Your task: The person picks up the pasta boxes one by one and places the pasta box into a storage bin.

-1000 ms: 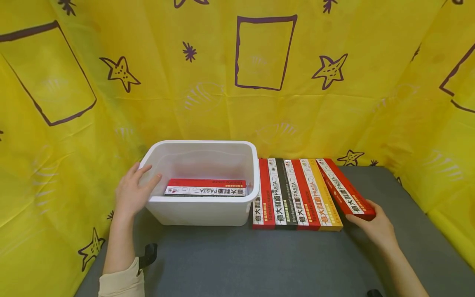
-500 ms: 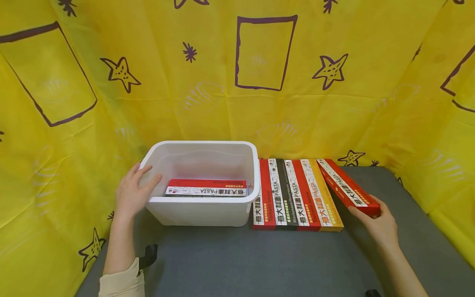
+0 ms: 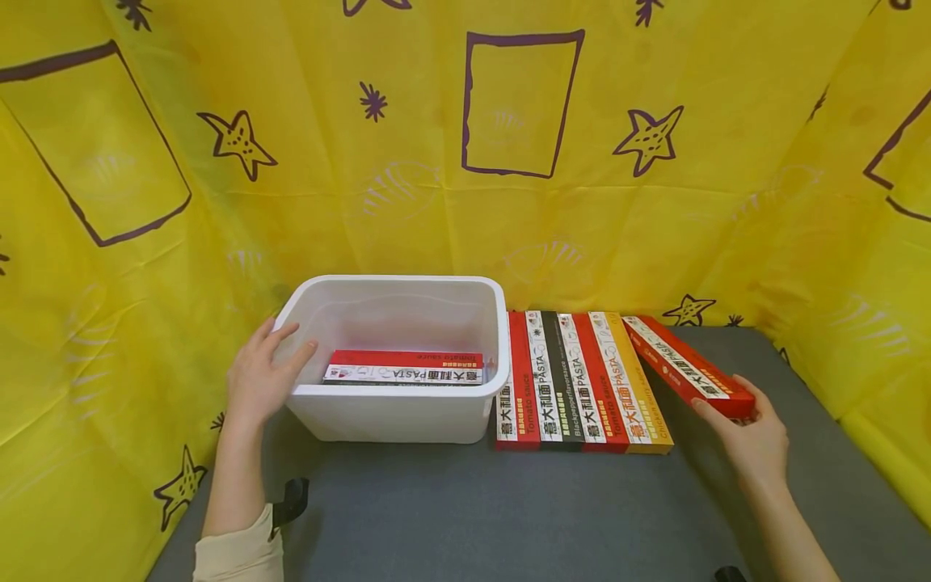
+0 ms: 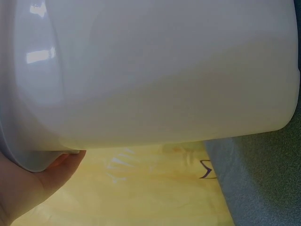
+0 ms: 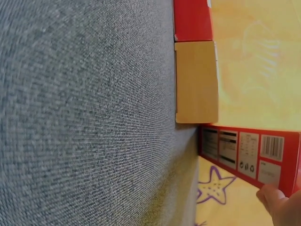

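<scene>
My right hand (image 3: pixel 760 444) grips the near end of a red-and-white pasta box (image 3: pixel 684 364), thumb on one side and fingers on the other. Its near end is raised off the table and swung out to the right; the far end stays low beside the yellow pasta box (image 3: pixel 643 396). In the right wrist view, the red box's barcoded side (image 5: pixel 244 148) faces the camera. My left hand (image 3: pixel 265 372) holds the left rim of a white plastic bin (image 3: pixel 385 416), a finger tucked under the lip in the left wrist view. Red and white pasta boxes (image 3: pixel 403 373) lie inside the bin.
Against the bin's right side lies a row of several pasta boxes: red (image 3: pixel 527 404), black (image 3: pixel 560 388), another red (image 3: pixel 600 388), then yellow. A grey cloth (image 3: pixel 465 509) covers the table. Yellow patterned curtain (image 3: pixel 407 234) encloses the back and sides.
My right hand has moved a little right with the red pasta box, turning its near end away from the row and widening the gap beside the yellow box. The left hand stays put.
</scene>
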`<action>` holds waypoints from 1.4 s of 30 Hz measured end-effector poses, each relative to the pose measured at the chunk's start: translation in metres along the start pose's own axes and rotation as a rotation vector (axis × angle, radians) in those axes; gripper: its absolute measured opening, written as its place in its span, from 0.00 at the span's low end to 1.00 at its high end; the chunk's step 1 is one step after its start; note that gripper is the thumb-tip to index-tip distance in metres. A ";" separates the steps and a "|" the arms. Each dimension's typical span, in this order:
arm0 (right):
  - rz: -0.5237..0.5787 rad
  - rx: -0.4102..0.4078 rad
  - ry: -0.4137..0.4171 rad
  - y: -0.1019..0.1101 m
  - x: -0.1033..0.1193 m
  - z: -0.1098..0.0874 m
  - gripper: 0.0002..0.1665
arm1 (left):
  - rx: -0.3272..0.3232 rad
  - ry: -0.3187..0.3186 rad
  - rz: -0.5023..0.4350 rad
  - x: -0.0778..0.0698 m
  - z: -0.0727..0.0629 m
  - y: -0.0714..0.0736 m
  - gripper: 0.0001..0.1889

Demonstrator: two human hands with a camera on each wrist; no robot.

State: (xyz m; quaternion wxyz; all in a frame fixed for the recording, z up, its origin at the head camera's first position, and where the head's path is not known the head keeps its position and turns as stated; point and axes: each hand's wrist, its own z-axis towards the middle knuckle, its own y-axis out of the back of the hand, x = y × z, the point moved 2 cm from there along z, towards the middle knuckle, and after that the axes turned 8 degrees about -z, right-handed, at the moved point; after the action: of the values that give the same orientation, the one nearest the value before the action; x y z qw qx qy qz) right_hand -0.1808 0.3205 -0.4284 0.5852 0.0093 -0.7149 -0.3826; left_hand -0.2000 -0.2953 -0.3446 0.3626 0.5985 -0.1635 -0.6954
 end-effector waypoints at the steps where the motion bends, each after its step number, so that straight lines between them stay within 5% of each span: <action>1: 0.012 -0.010 0.000 0.000 0.001 0.000 0.47 | 0.000 0.001 0.001 0.000 0.000 0.000 0.34; 18: 0.290 -0.165 0.054 0.005 0.009 -0.007 0.40 | -0.009 0.004 0.001 -0.001 0.000 0.000 0.34; 27: 0.599 -0.201 0.118 0.010 0.025 -0.016 0.38 | -0.008 0.007 0.004 -0.001 0.000 0.000 0.34; 34: 0.678 -0.146 0.174 0.011 0.045 -0.027 0.35 | -0.007 -0.004 0.021 0.000 0.001 0.000 0.33; 42: 0.803 0.015 0.246 0.006 0.072 -0.044 0.33 | -0.008 -0.013 0.021 0.001 0.001 0.000 0.33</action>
State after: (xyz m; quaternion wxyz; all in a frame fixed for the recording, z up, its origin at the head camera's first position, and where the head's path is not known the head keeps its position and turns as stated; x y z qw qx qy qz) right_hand -0.1635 0.2676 -0.3641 0.7687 -0.2203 -0.5894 -0.1148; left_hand -0.2010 -0.2958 -0.3450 0.3713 0.5908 -0.1692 -0.6960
